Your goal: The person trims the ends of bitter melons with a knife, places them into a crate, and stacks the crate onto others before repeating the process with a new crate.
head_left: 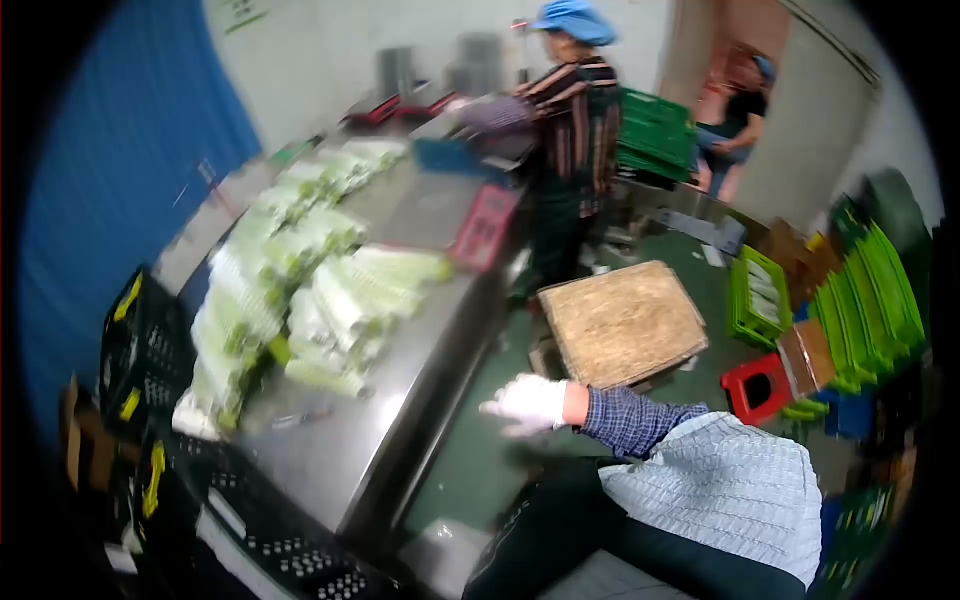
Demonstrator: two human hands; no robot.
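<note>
Long pale-green vegetables in white mesh-like wraps (pixel 340 300) lie in uneven rows along the left half of the grey, shiny metal surface (pixel 395 390), many of them overlapping. The white-gloved right grip (pixel 530 405) hangs off the near side of that surface, apart from them, beside a square, tan, chipboard-like panel (pixel 625 325); its fingers look loosely spread, with nothing visible between them (motion blur hides the finer detail). The left grip is out of view, so I cannot tell its state. I would judge this a pause between handlings, with the right grip free and no vegetable in hand. Any next handling would, as I read it, call for bringing that grip over the surface's near edge and closing around one wrapped piece without dragging the overlapping ones beside it. Their wraps may well catch on one another, so a lift would suit better than a sideways pull. At the far end, a co-worker in a blue puffy cap (pixel 575 110) stands by the surface, near a flat pinkish-red panel (pixel 487 228).
</note>
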